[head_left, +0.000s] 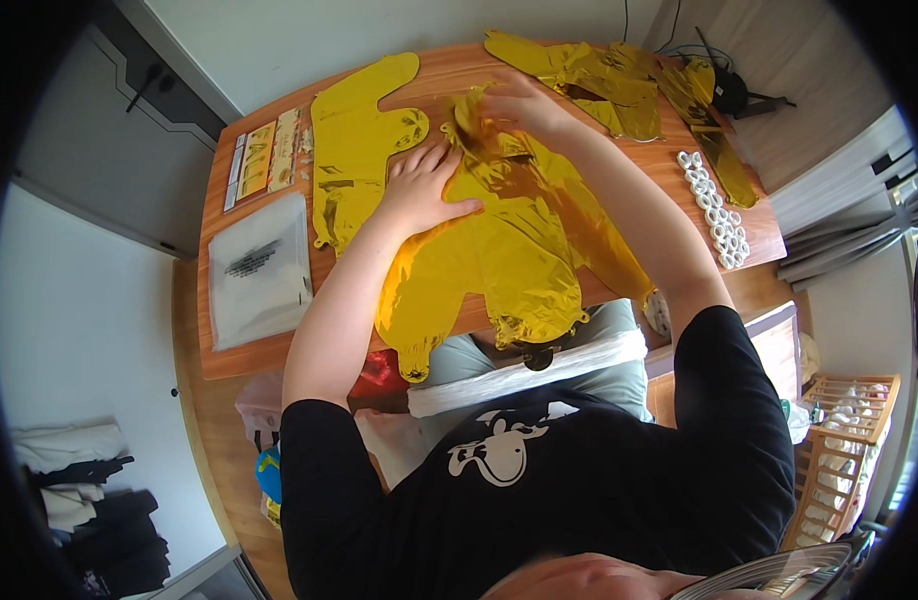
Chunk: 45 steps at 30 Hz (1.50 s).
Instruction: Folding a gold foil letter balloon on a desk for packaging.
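A large gold foil balloon (509,235), flat and crumpled in places, lies before me, its lower lobes hanging over the table's near edge. My left hand (426,188) presses on it with the fingers spread. At its far end my right hand (522,104) grips a bunched, raised part of the foil; motion smears the fingertips there. To the left lies another flat gold foil balloon (354,150), its edge close to my left fingers. More gold foil (619,95) lies at the far right of the table.
A clear plastic bag (259,270) with small dark pieces and a printed card (265,160) lie on the left of the wooden table (329,335). White rings (714,210) stand in rows at the right. A white roll (529,375) rests across my lap.
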### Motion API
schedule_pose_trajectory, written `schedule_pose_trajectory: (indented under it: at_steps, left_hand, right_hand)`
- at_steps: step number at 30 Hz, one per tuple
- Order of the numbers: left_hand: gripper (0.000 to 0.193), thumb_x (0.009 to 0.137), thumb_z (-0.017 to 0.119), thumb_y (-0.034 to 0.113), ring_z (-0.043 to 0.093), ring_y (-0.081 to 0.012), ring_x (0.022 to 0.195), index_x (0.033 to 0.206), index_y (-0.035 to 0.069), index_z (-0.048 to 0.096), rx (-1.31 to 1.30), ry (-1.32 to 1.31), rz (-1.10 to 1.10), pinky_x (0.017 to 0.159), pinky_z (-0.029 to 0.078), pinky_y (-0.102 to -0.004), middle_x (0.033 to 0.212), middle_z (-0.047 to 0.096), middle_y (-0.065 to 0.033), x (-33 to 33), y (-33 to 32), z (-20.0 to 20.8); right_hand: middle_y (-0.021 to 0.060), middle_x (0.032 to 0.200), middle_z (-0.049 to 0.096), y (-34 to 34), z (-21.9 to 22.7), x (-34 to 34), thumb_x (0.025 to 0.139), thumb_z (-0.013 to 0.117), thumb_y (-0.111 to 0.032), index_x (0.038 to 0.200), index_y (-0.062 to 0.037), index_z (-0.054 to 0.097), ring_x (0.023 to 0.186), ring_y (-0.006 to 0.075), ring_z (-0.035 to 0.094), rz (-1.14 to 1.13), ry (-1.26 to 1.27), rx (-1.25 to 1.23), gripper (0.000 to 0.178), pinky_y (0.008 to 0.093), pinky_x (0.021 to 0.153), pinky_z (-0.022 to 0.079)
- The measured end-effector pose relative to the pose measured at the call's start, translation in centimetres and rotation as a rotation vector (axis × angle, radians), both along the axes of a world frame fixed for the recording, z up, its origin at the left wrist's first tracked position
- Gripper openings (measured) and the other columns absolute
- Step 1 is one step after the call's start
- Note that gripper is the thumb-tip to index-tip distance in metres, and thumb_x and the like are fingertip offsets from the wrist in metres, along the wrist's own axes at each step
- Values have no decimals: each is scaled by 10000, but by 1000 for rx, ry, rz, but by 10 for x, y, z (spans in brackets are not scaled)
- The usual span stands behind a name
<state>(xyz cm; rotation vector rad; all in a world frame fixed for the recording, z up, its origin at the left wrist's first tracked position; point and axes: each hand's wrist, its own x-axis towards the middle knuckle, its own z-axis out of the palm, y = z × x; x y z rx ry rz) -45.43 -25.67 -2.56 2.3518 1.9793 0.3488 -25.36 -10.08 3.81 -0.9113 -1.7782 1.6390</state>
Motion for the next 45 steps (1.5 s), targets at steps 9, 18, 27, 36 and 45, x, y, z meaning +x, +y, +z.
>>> schedule_pose_trajectory:
  at_steps: [9,18,27,36,45]
  left_hand:
    - [1026,850,609,785,216,-297,1567,1619,156,351,-41,-19,-8,1254,163,-501,1682,297,-121,1,4,2]
    - [1044,843,601,802,222,-294,1565,1619,150,350,-57,-16,14,1255,169,-498,1684,295,-119,-4,-4,0]
    - [1051,842,610,795,228,-291,1565,1627,154,332,-55,-10,3,1256,174,-499,1688,293,-108,0,-1,2]
    - [1092,833,572,839,244,-318,1557,1622,125,326,-10,-37,-10,1242,210,-529,1700,244,-133,-2,0,-1]
    - [1079,842,558,839,219,-312,1565,1616,119,342,-25,-10,-18,1243,204,-525,1707,231,-133,-3,1,-3]
  right_hand:
    - [119,1244,713,63,-44,33,960,644,-188,1277,-70,700,1208,295,642,-43,-562,834,342,380,1013,506]
    - [130,1337,665,39,-44,6,989,602,-270,1335,-88,655,1249,347,598,51,-589,1049,395,447,1042,481]
    - [109,1403,627,35,-61,7,1024,542,-398,1350,-115,647,1318,333,557,18,-622,1067,444,467,1084,457]
    - [146,1513,534,27,-60,4,1018,560,-460,1460,-102,549,1393,365,491,-3,-665,1053,570,480,1144,412]
    - [163,1575,468,27,-61,3,1022,540,-512,1529,-79,472,1462,364,412,48,-736,1061,669,470,1202,339]
